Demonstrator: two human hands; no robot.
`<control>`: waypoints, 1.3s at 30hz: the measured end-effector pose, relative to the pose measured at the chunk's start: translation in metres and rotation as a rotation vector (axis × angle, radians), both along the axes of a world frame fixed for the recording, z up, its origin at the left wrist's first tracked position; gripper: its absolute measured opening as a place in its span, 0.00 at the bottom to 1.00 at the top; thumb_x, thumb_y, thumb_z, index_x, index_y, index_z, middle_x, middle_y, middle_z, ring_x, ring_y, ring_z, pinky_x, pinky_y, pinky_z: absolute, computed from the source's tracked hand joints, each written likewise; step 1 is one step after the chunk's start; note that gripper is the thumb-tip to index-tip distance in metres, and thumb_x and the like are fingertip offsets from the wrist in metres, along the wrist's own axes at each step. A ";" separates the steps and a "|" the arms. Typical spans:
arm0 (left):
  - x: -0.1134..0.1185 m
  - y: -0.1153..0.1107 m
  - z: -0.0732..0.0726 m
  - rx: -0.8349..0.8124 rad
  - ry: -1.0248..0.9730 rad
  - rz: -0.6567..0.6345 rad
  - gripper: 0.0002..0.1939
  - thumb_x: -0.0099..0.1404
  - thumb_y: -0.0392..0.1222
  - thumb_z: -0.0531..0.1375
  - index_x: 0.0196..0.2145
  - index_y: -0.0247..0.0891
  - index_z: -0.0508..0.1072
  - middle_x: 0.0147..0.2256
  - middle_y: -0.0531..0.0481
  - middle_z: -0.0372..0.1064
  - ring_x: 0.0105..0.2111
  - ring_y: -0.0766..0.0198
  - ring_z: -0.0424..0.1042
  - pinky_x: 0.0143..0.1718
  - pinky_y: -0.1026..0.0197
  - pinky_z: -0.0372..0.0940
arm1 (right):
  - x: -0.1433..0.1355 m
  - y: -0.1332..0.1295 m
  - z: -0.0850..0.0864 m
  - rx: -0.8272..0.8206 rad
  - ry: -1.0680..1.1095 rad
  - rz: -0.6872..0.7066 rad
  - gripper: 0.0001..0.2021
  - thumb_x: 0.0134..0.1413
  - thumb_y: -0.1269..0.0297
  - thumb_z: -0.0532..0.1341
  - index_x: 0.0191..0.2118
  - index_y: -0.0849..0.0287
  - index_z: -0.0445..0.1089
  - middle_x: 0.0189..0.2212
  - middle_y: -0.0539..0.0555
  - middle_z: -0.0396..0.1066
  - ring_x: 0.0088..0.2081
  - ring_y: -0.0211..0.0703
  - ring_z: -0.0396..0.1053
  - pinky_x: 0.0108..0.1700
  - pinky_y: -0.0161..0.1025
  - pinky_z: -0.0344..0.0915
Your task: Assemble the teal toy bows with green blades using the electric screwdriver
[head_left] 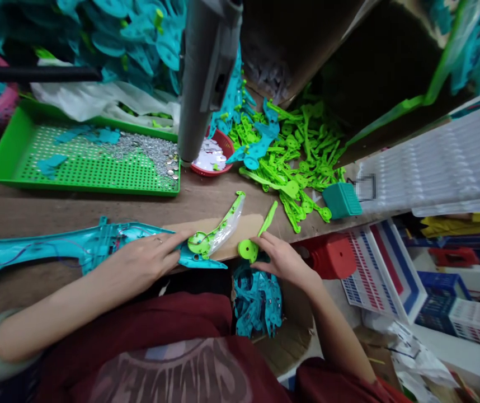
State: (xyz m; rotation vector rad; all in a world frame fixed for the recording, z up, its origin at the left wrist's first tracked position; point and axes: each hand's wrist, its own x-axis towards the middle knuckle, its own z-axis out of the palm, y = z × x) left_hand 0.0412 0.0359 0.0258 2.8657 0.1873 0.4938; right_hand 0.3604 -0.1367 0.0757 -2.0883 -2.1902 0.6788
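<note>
My left hand point(145, 260) rests on a long teal plastic toy shell point(76, 246) lying along the table's front edge, fingertips at a lime green part with a clear film piece point(219, 226) set on it. My right hand point(280, 260) pinches the round end of a second lime green paddle-shaped part point(257, 238) just right of that. Below, between my arms, a cardboard box holds several teal parts point(257, 302).
A green perforated tray point(22, 162) with small metal discs sits at back left. A grey machine column point(204, 73) stands over a red bowl point(227, 148) of white discs. A heap of green parts point(294, 162), a teal basket point(340, 200) and stacked crates point(382, 268) lie right.
</note>
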 end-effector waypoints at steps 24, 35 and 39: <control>0.000 0.001 0.004 0.040 -0.049 -0.061 0.19 0.71 0.28 0.48 0.47 0.36 0.77 0.63 0.40 0.67 0.56 0.53 0.73 0.57 0.51 0.68 | -0.079 0.090 0.015 0.019 -0.040 0.283 0.18 0.58 0.56 0.67 0.47 0.63 0.66 0.44 0.61 0.68 0.44 0.52 0.69 0.41 0.45 0.67; 0.000 0.000 0.002 0.075 0.057 -0.128 0.23 0.68 0.26 0.50 0.52 0.40 0.76 0.65 0.46 0.64 0.59 0.52 0.71 0.63 0.50 0.65 | -0.064 0.086 0.002 0.030 0.169 0.307 0.18 0.60 0.56 0.66 0.48 0.62 0.66 0.42 0.58 0.66 0.41 0.47 0.66 0.43 0.43 0.68; 0.002 0.007 0.006 0.039 0.051 -0.146 0.24 0.71 0.27 0.50 0.59 0.43 0.71 0.66 0.47 0.64 0.59 0.58 0.71 0.61 0.56 0.66 | -0.064 0.083 0.005 0.009 0.211 0.253 0.21 0.61 0.53 0.65 0.52 0.62 0.65 0.44 0.58 0.65 0.43 0.48 0.66 0.45 0.45 0.68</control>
